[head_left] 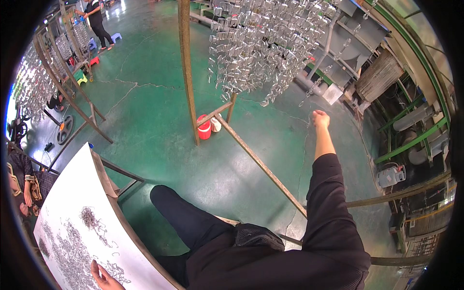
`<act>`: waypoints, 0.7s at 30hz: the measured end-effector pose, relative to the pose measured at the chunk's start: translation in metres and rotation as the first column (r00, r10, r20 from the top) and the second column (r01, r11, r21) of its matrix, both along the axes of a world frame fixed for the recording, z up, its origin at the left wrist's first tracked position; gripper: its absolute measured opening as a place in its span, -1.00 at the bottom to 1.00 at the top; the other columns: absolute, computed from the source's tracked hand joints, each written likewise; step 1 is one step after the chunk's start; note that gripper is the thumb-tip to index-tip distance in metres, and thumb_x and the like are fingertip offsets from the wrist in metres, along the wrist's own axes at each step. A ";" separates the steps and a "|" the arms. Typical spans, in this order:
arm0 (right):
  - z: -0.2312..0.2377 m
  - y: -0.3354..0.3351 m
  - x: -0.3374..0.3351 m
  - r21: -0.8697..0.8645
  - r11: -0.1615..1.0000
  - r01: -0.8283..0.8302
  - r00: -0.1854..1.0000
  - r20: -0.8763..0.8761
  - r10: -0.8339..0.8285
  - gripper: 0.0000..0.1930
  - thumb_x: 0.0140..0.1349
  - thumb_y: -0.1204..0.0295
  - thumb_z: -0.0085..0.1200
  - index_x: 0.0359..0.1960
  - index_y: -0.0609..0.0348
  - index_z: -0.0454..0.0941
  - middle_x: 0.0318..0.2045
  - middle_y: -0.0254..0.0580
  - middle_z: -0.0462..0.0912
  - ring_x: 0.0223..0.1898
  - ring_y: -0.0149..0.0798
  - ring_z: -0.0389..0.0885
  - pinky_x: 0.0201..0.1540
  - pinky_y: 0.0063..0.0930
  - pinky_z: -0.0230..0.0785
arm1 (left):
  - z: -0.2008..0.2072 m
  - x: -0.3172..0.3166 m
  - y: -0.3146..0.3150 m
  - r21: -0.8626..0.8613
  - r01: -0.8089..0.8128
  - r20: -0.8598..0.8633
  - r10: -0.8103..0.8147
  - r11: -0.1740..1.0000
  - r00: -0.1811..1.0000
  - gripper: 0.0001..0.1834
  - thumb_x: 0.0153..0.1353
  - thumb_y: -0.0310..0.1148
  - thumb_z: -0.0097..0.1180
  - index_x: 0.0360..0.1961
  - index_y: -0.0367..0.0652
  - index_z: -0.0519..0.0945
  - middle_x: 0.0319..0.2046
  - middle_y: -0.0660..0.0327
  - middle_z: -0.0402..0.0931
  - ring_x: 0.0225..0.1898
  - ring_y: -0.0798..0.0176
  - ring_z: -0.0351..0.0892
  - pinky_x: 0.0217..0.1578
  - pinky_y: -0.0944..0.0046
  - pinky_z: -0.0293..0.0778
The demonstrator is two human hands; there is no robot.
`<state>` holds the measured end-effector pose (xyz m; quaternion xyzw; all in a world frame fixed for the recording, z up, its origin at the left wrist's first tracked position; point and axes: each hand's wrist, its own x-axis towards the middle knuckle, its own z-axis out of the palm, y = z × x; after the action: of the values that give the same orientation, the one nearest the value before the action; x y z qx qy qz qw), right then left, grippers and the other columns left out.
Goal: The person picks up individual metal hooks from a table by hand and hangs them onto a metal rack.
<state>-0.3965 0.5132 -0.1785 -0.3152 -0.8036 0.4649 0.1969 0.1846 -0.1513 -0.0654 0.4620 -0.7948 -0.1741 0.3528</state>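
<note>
The left hand (104, 276) lies flat, fingers loose and grasping nothing, on the white table (72, 193) among scattered small wire hooks (92, 220), close to the table's curved near edge. Beyond that edge, open green floor (154, 111) spreads wide. The right hand (320, 118), arm outstretched, is closed around a thin hanging wire (314, 87); just above-left of it hangs a dense cluster of shiny metal parts (261, 43) on a rusty frame (186, 72).

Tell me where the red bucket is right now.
The red bucket stands on the green floor near the middle of the head view, at the foot of the rusty upright post, with a smaller pale container beside it on its right.
</note>
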 end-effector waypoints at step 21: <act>-0.044 -0.054 -0.044 0.127 0.955 -0.268 0.940 -0.184 0.288 -0.63 0.35 0.17 -0.17 -0.09 0.17 0.56 -0.32 -0.17 0.64 -0.35 -0.34 0.60 -0.19 -0.41 0.42 | 0.000 -0.067 0.015 0.105 0.029 0.115 -0.041 0.994 0.992 -0.72 0.22 -0.33 0.14 -0.11 -0.27 0.60 -0.21 0.03 0.59 -0.19 0.16 0.55 -0.19 0.20 0.49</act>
<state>-0.4406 0.4595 -0.2229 -0.1399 -0.8382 0.4768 0.2248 0.1175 -0.1359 -0.0655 0.4750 -0.8121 -0.1937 0.2781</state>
